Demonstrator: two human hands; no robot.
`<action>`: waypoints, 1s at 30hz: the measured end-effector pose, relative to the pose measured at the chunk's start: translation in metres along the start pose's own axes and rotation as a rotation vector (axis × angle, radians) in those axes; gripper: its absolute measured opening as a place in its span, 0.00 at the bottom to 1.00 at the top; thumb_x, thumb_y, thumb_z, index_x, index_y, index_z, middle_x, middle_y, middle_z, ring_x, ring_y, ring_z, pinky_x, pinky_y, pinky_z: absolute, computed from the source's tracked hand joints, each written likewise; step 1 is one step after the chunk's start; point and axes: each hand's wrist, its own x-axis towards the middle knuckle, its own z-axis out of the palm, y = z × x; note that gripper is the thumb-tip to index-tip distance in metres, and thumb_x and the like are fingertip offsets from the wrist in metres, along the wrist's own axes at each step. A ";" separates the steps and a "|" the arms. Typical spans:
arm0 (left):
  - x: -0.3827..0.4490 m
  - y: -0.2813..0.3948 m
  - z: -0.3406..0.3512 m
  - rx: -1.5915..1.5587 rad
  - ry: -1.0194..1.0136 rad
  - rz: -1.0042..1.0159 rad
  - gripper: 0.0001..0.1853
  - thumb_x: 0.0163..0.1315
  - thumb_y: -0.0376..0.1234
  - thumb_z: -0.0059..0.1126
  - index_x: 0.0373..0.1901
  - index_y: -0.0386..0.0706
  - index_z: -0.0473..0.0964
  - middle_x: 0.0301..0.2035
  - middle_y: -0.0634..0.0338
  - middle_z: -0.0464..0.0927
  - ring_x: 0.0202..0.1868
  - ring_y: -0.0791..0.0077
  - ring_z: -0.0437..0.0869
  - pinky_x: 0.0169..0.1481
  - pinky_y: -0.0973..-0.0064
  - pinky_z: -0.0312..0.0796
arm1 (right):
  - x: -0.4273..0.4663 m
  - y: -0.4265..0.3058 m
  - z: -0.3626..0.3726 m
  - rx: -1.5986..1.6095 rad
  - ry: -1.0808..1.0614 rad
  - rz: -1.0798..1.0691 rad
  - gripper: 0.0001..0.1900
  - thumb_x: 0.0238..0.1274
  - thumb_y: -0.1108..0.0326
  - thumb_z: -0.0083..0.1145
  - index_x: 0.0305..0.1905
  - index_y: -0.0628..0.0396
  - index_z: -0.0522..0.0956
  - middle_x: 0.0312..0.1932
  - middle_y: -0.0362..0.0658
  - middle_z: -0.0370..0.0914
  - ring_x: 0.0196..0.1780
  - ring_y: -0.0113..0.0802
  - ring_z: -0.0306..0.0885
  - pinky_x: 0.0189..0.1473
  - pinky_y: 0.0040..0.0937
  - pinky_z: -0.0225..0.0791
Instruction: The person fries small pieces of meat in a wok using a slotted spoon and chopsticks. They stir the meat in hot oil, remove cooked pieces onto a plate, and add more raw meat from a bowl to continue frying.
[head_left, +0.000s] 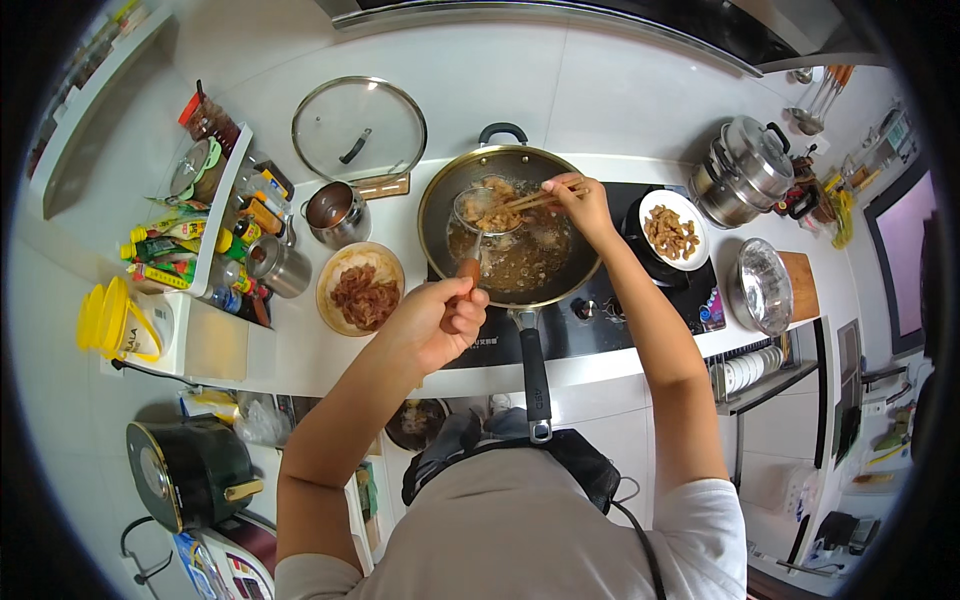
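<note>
My left hand (442, 319) grips the wooden handle of a wire mesh skimmer (466, 217), whose basket holds browned pieces over a wok (435, 187) of bubbling oil. With my right hand (581, 202) I hold wooden chopsticks (536, 199), their tips at the pieces in the skimmer. More fried pieces lie on a white plate (700, 255) at the right, above the other burner. A bowl of raw-looking sliced meat (363, 298) stands left of the wok. The wok's black handle (532, 367) points toward me.
A glass lid (322, 112) leans on the wall behind a steel pot (361, 225). Bottles (169, 229) and a steel pitcher (292, 270) stand at the left. At the right are a steel bowl (763, 289), a wooden board (802, 289) and a stacked steamer (739, 184).
</note>
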 end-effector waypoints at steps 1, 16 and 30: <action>0.001 -0.001 -0.009 -0.036 -0.056 -0.009 0.08 0.68 0.30 0.47 0.46 0.40 0.66 0.33 0.60 0.71 0.22 0.89 0.70 0.20 0.92 0.64 | -0.003 -0.006 -0.003 -0.074 -0.033 -0.018 0.12 0.59 0.64 0.64 0.35 0.65 0.82 0.26 0.45 0.82 0.29 0.28 0.81 0.30 0.25 0.76; -0.038 -0.025 -0.007 0.032 -0.002 0.087 0.10 0.69 0.33 0.47 0.50 0.42 0.66 0.32 0.63 0.71 0.22 0.89 0.66 0.21 0.92 0.60 | 0.022 0.011 0.018 -0.098 0.232 -0.037 0.16 0.63 0.60 0.60 0.36 0.66 0.81 0.25 0.47 0.81 0.23 0.31 0.81 0.24 0.29 0.76; -0.052 -0.035 -0.016 0.048 0.011 0.109 0.10 0.68 0.32 0.48 0.49 0.40 0.68 0.35 0.62 0.72 0.25 0.85 0.67 0.23 0.89 0.60 | 0.025 0.012 0.036 -0.490 0.127 -0.419 0.14 0.59 0.61 0.64 0.30 0.64 0.82 0.21 0.53 0.78 0.22 0.45 0.78 0.27 0.33 0.69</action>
